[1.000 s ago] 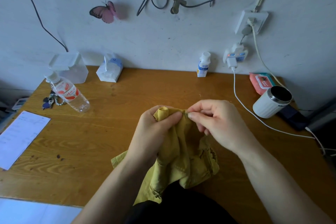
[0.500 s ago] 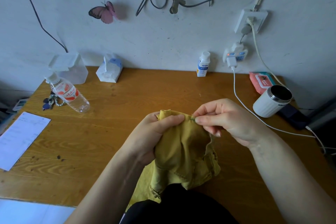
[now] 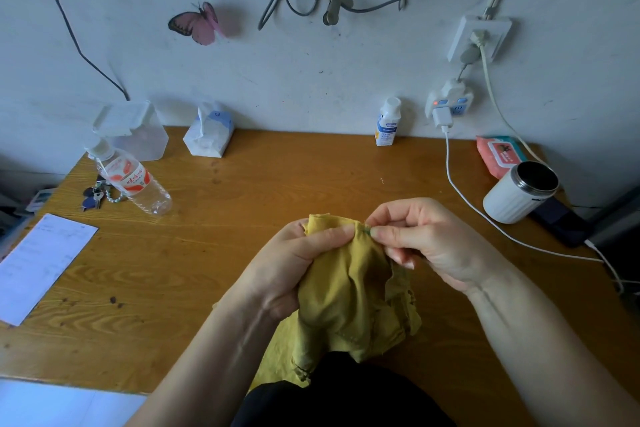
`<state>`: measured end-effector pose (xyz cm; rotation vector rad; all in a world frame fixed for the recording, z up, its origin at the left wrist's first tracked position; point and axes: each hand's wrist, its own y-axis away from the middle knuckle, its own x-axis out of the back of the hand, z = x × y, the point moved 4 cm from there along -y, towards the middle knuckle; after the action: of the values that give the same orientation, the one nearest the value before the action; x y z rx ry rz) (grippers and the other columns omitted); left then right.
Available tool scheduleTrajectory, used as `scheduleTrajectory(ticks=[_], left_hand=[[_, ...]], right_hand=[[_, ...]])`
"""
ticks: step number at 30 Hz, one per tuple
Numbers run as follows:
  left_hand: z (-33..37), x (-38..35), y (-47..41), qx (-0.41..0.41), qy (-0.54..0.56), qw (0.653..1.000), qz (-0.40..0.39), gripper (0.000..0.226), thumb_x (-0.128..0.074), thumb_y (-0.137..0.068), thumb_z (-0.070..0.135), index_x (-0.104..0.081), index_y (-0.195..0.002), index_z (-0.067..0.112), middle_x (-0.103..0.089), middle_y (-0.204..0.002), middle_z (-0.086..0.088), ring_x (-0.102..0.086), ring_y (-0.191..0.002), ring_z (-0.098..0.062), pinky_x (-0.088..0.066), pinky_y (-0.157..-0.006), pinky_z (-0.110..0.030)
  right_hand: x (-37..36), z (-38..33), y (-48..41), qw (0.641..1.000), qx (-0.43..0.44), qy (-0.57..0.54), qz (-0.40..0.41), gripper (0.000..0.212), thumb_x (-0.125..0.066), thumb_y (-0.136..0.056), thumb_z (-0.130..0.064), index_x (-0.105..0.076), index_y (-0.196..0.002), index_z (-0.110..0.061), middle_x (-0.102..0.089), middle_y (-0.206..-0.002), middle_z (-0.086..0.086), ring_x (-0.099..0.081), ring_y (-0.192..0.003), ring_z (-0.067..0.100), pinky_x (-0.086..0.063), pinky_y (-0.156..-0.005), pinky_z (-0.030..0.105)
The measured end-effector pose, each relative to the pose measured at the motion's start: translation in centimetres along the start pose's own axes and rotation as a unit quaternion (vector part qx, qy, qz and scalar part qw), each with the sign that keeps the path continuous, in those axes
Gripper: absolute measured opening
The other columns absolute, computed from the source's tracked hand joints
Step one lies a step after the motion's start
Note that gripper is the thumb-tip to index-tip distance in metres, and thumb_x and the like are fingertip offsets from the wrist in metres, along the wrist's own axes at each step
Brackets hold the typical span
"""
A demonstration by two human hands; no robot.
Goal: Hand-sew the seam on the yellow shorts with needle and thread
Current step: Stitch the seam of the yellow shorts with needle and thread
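Note:
The yellow shorts [image 3: 349, 298] hang bunched above the near edge of the wooden table [image 3: 277, 184]. My left hand [image 3: 294, 260] grips the top fold of the fabric, thumb laid across it. My right hand [image 3: 426, 239] pinches thumb and forefinger together at the fabric's upper right edge, where a bit of green thread shows. The needle itself is too small to make out.
A white cup [image 3: 519, 192] and a white charging cable [image 3: 485, 222] lie to the right. A water bottle [image 3: 133, 180], keys [image 3: 95, 196] and a paper sheet [image 3: 38, 263] sit on the left. A tissue pack [image 3: 207, 132], small bottle [image 3: 388, 123] and wipes pack [image 3: 498, 154] line the wall.
My right hand has drawn slightly to the right and lowered, turning its palm more toward me. My left hand's thumb has flattened along the fold.

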<state>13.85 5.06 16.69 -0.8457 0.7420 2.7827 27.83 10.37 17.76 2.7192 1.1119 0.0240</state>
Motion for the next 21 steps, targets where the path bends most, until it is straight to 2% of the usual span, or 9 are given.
scheduleTrajectory(ticks=[3,6,8,10,13,16,21], left_hand=[[-0.1,0.1,0.0,-0.01,-0.014,1.0,0.022,0.012,-0.066,-0.074,0.011,-0.072,-0.08,0.002,-0.071,-0.08,-0.016,-0.07,-0.072,-0.024,-0.058,-0.066,-0.032],[-0.4,0.1,-0.1,-0.022,-0.026,0.999,0.038,0.014,-0.067,-0.074,0.01,-0.072,-0.082,0.0,-0.071,-0.08,-0.017,-0.07,-0.072,-0.025,-0.058,-0.066,-0.032],[-0.7,0.1,-0.2,-0.024,-0.015,0.999,0.041,0.017,-0.066,-0.074,0.011,-0.072,-0.084,-0.001,-0.071,-0.081,-0.018,-0.07,-0.073,-0.025,-0.058,-0.066,-0.032],[-0.7,0.1,-0.2,-0.026,0.0,0.999,0.035,0.015,-0.066,-0.075,0.011,-0.073,-0.083,0.0,-0.071,-0.079,-0.017,-0.07,-0.073,-0.024,-0.057,-0.065,-0.03],[-0.5,0.2,-0.2,-0.03,0.022,0.999,0.027,0.016,-0.064,-0.077,0.011,-0.075,-0.084,0.002,-0.073,-0.082,-0.017,-0.072,-0.077,-0.025,-0.057,-0.066,-0.03],[0.0,0.6,-0.2,-0.046,0.021,0.998,0.031,0.019,-0.063,-0.076,0.012,-0.075,-0.086,0.002,-0.073,-0.086,-0.018,-0.072,-0.081,-0.026,-0.057,-0.067,-0.03],[0.0,0.9,-0.2,-0.055,0.016,0.997,0.05,0.023,-0.067,-0.071,0.014,-0.075,-0.088,0.002,-0.073,-0.086,-0.019,-0.072,-0.079,-0.026,-0.057,-0.066,-0.031]], right_hand=[[0.0,0.0,0.2,0.997,0.025,0.066,0.037,0.023,-0.06,-0.089,-0.008,-0.07,-0.072,-0.02,-0.055,-0.05,-0.004,-0.047,-0.046,0.006,-0.04,-0.045,0.015],[-0.2,-0.2,0.2,0.982,0.075,0.145,0.098,0.015,-0.065,-0.086,-0.015,-0.067,-0.072,-0.021,-0.06,-0.052,-0.003,-0.052,-0.048,0.009,-0.043,-0.048,0.016],[-0.5,-0.1,0.2,0.981,0.086,0.135,0.113,0.008,-0.068,-0.081,-0.025,-0.067,-0.075,-0.02,-0.064,-0.057,-0.002,-0.057,-0.051,0.011,-0.046,-0.05,0.017],[-0.7,0.2,0.1,0.984,0.082,0.111,0.117,0.015,-0.065,-0.077,-0.032,-0.066,-0.082,-0.017,-0.067,-0.063,-0.001,-0.063,-0.056,0.013,-0.049,-0.053,0.017],[-0.5,0.5,0.2,0.985,0.082,0.092,0.121,0.01,-0.062,-0.084,-0.022,-0.063,-0.091,-0.015,-0.072,-0.074,0.001,-0.069,-0.067,0.014,-0.052,-0.061,0.017],[-0.2,0.8,0.3,0.984,0.082,0.073,0.139,0.007,-0.061,-0.086,-0.014,-0.061,-0.093,-0.013,-0.073,-0.079,0.001,-0.071,-0.073,0.016,-0.054,-0.066,0.019],[-0.6,0.6,0.2,0.969,0.108,0.161,0.155,0.007,-0.061,-0.086,-0.014,-0.068,-0.09,-0.015,-0.073,-0.081,-0.007,-0.069,-0.075,0.006,-0.053,-0.068,0.014]])
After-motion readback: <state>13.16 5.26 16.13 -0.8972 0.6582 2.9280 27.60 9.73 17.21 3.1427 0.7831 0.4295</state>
